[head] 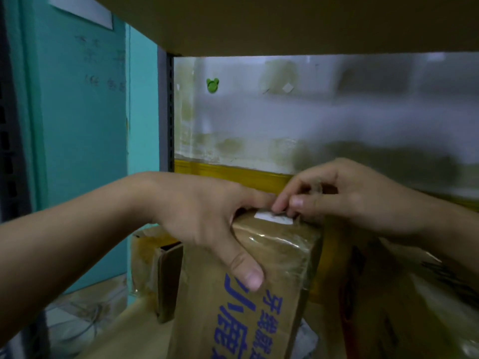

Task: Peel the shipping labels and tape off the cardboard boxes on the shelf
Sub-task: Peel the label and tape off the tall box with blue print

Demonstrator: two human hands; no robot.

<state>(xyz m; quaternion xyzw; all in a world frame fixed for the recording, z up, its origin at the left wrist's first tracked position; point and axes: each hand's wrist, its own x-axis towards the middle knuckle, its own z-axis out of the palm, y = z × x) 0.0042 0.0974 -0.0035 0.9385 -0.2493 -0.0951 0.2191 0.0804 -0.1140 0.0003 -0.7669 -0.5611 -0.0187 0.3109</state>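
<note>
The left hand (pixel 204 216) gripped the brown blue-printed cardboard box (pixel 280 257) while the right hand (pixel 347 198) pinched its small white label (pixel 272 218); a slow peel seemed next.

A storeroom. Below the left hand (pixel 197 216) crowd brown taped cardboard boxes (pixel 285 255); above it rises a dark slotted metal shelf post (pixel 166 112).

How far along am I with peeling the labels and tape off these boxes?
Early. Done: nothing clearly finished shows. In hand: the left hand grips the blue-printed box while the right hand pinches a white label strip on its top. Left: glossy clear tape covers that box's upper edge, and the box behind it carries yellowish tape.
</note>
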